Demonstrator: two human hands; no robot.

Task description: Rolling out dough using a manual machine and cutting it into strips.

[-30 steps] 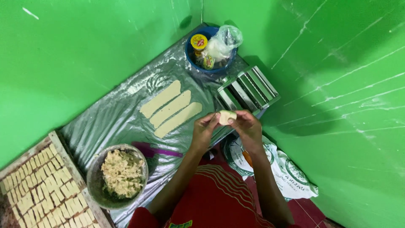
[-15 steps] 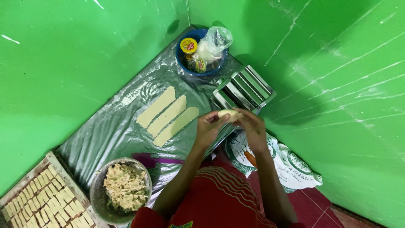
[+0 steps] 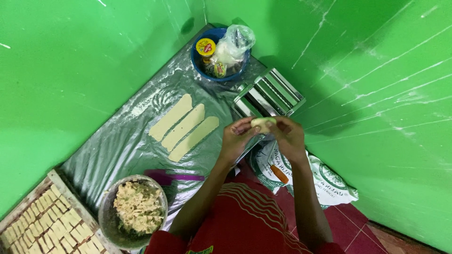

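Note:
My left hand [image 3: 238,139] and my right hand [image 3: 289,137] meet in front of me, both pinching a small pale lump of dough [image 3: 262,123]. They hover just in front of a metal pasta roller [image 3: 268,98]. To the left, three long flat dough strips [image 3: 184,127] lie side by side on a floured plastic sheet [image 3: 117,150].
A blue bowl [image 3: 201,64] with a yellow-lidded jar and a plastic bag stands at the back. A metal bowl of filling [image 3: 136,209] and a purple-handled tool [image 3: 174,177] lie near my knee. A wooden tray of cut pieces [image 3: 44,221] sits at bottom left, a printed sack [image 3: 329,181] at right.
The view has shifted slightly; my hands stay together on the dough lump, working it between the fingers. Nothing else has moved.

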